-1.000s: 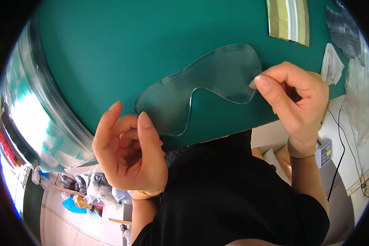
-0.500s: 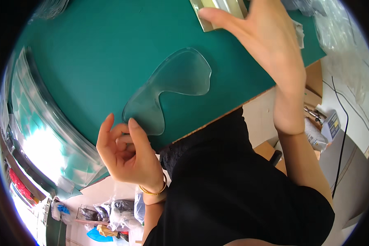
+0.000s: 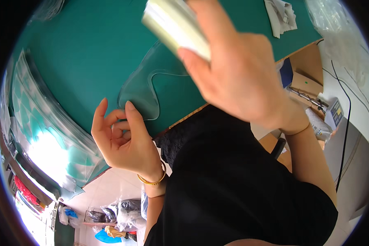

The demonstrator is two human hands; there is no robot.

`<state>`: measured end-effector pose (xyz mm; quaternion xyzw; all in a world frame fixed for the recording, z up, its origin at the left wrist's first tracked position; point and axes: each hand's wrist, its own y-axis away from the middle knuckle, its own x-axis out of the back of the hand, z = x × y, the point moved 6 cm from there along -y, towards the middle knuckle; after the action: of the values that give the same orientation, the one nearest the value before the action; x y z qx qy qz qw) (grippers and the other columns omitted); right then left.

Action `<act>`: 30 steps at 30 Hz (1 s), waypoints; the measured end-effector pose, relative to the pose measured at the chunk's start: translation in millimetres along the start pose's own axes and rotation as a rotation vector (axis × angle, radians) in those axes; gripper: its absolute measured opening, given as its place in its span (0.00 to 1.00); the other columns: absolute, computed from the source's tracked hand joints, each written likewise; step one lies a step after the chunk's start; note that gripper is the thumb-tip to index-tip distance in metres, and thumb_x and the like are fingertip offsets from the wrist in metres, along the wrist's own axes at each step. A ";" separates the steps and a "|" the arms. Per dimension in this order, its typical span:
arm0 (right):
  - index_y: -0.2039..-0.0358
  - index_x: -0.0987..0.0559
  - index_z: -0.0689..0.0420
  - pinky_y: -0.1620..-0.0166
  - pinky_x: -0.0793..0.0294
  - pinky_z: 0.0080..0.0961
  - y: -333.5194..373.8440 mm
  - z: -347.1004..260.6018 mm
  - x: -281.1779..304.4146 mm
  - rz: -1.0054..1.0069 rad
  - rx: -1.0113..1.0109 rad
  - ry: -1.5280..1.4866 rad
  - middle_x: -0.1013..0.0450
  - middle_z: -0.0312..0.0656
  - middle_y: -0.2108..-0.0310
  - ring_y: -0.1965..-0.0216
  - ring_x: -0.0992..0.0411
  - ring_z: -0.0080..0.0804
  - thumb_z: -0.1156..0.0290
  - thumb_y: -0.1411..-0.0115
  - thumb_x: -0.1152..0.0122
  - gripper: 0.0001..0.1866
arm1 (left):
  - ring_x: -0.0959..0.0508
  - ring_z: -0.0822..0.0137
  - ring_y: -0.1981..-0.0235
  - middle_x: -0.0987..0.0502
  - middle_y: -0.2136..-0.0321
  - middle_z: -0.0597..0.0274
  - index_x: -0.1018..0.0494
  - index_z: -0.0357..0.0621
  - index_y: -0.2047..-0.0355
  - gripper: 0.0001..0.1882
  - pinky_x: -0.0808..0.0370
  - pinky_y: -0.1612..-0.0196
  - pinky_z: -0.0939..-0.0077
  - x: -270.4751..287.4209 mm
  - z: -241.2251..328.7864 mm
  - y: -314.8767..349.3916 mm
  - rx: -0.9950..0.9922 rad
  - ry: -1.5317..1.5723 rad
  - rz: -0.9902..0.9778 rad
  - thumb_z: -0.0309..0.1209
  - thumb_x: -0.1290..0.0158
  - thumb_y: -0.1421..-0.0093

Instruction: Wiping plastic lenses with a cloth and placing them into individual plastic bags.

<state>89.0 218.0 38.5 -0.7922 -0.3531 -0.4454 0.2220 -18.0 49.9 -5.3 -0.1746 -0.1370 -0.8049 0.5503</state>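
A clear, goggle-shaped plastic lens (image 3: 141,92) lies flat on the green work surface (image 3: 90,45), its far right end hidden by my right hand. My left hand (image 3: 125,139), with a gold bracelet at the wrist, is at the lens's near left end. One fingertip meets that end; the other fingers are loosely curled and apart, gripping nothing I can see. Above the far part of the lens, my right hand (image 3: 242,78) grips a pale cream, shiny block-shaped piece (image 3: 176,26), slightly blurred. Its thumb presses the near side. Whether the block touches the lens cannot be told.
A stack of clear curved plastic sheets (image 3: 53,123) lies along the left side. A crumpled white wrapper (image 3: 281,18) rests at the far right, beside clear plastic bags (image 3: 336,24). Beyond the right table edge are cardboard, a small grey device (image 3: 334,115) and a black cable (image 3: 348,110).
My right hand has lifted the cream block from the far right of the table and brought it left over the lens. The white wrapper now shows fully. My left hand stays by the lens.
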 end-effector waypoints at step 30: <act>0.46 0.37 0.67 0.66 0.24 0.36 27.0 43.2 2.4 -0.005 -0.418 -0.432 0.25 0.55 0.61 0.68 0.22 0.40 0.66 0.36 0.41 0.24 | 0.30 0.82 0.83 0.23 0.71 0.59 0.29 0.32 0.50 0.20 0.36 0.82 0.91 1.0 6.2 0.1 -0.080 0.001 0.036 0.17 0.40 0.44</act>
<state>134.0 230.0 17.8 -0.8963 -0.2950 -0.3300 -0.0273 -17.4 51.6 0.7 -0.1983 -0.1013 -0.7998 0.5574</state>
